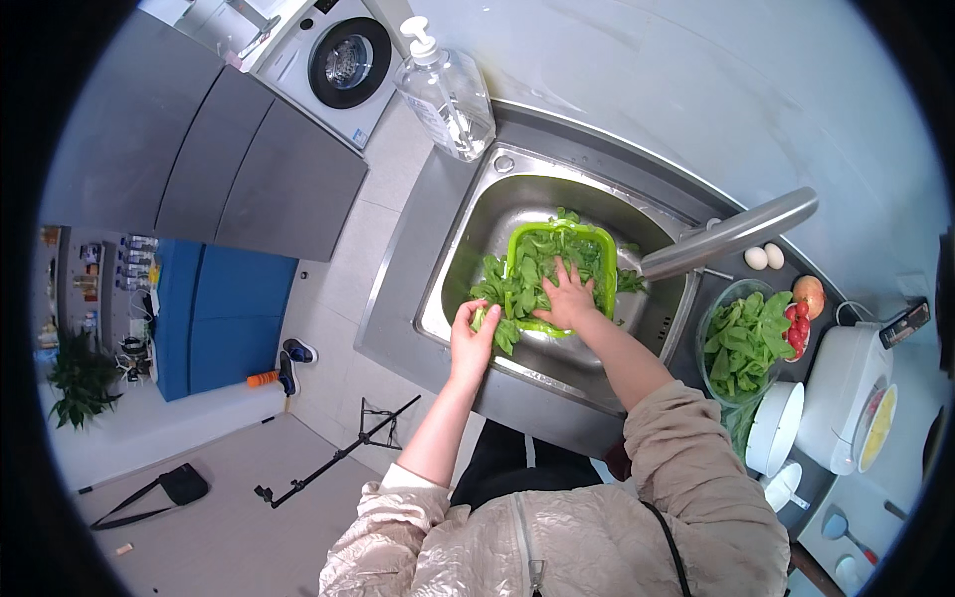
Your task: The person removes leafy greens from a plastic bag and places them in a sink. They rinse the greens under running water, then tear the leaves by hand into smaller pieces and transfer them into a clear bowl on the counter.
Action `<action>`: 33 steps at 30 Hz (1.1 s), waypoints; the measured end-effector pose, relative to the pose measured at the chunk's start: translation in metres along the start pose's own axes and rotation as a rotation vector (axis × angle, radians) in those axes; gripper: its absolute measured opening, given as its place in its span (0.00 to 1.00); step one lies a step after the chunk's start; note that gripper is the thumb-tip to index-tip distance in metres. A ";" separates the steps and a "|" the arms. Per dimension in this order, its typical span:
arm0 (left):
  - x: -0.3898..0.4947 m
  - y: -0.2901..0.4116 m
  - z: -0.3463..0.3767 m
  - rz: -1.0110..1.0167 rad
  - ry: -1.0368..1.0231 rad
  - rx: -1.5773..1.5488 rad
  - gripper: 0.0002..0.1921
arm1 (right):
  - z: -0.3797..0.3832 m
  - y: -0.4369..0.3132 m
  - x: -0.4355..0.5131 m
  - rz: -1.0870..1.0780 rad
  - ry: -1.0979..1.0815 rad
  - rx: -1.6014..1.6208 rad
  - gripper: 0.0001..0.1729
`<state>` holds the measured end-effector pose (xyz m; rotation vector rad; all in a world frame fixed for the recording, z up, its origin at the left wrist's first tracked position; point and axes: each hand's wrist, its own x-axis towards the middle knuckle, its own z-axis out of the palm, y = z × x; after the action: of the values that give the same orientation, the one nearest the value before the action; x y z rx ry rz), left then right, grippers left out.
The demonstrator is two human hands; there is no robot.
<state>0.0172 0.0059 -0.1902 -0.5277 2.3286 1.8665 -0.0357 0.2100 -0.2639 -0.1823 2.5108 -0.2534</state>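
Note:
A bright green plastic basket (610,261) filled with leafy greens (533,257) sits in the stainless steel sink (477,216). My right hand (571,298) lies palm down on the greens with its fingers spread. At the basket's near left corner, my left hand (470,347) pinches a small bunch of leaves (507,336) between thumb and fingers. More loose greens (489,280) lie outside the basket on its left. Another sprig (630,280) rests to its right, below the faucet spout.
A curved metal faucet (735,227) reaches over the sink's right side. A clear pump bottle (451,104) stands at the far left corner. On the right counter are two eggs (765,257), a glass bowl of greens (746,343), red tomatoes (797,328) and a white bowl (772,429).

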 end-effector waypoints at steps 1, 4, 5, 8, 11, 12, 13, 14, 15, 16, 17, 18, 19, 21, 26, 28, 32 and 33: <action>0.002 0.000 0.000 0.011 -0.021 -0.008 0.12 | -0.001 0.005 0.008 0.000 -0.017 -0.075 0.45; 0.002 -0.003 -0.005 -0.110 -0.074 0.100 0.10 | -0.002 0.023 0.027 0.055 0.022 -0.099 0.38; 0.001 -0.005 -0.006 -0.110 -0.089 0.115 0.10 | 0.003 0.022 0.029 0.034 0.060 -0.027 0.35; 0.008 -0.008 -0.005 -0.048 -0.123 0.145 0.09 | 0.012 0.018 0.027 -0.072 0.160 0.052 0.22; 0.015 -0.008 0.004 0.084 -0.123 0.142 0.06 | 0.010 0.029 0.016 -0.148 0.251 0.396 0.22; 0.016 -0.007 0.007 0.057 -0.127 0.078 0.06 | 0.008 0.031 0.012 -0.089 0.344 0.529 0.22; 0.019 -0.004 0.010 -0.018 -0.104 0.146 0.07 | 0.003 0.036 0.008 -0.046 0.324 0.791 0.22; 0.021 -0.001 0.014 0.008 -0.094 0.163 0.09 | -0.002 0.039 0.005 0.023 0.295 1.049 0.22; 0.020 0.001 0.018 0.010 -0.083 0.197 0.11 | -0.005 0.041 0.000 0.100 0.259 1.307 0.22; 0.021 0.005 0.022 0.027 -0.097 0.216 0.11 | -0.010 0.042 -0.002 0.118 0.188 1.553 0.24; 0.023 0.008 0.027 0.049 -0.109 0.234 0.11 | -0.013 0.043 -0.005 0.089 0.199 1.682 0.24; 0.025 0.011 0.031 0.073 -0.121 0.254 0.11 | -0.017 0.045 -0.009 0.070 0.187 1.816 0.24; 0.028 0.013 0.035 0.083 -0.121 0.261 0.12 | -0.018 0.046 -0.012 -0.033 0.164 1.968 0.25; 0.025 0.014 0.039 0.089 -0.131 0.278 0.12 | -0.018 0.050 -0.012 0.246 0.201 1.539 0.26; 0.022 0.015 0.041 0.083 -0.124 0.315 0.11 | -0.014 0.065 -0.016 0.443 0.413 1.342 0.17; 0.020 0.018 0.043 0.073 -0.115 0.286 0.11 | -0.017 0.069 -0.031 0.356 0.206 2.035 0.17; 0.011 0.034 0.050 0.114 -0.159 0.164 0.10 | -0.034 0.051 -0.062 0.209 -0.030 2.441 0.23; 0.008 0.039 0.052 0.161 -0.161 0.166 0.10 | -0.038 0.044 -0.069 0.183 -0.059 2.480 0.25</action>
<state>-0.0103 0.0618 -0.1691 -0.1685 2.4501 1.6852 -0.0052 0.2711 -0.2050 0.9164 0.5965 -2.5347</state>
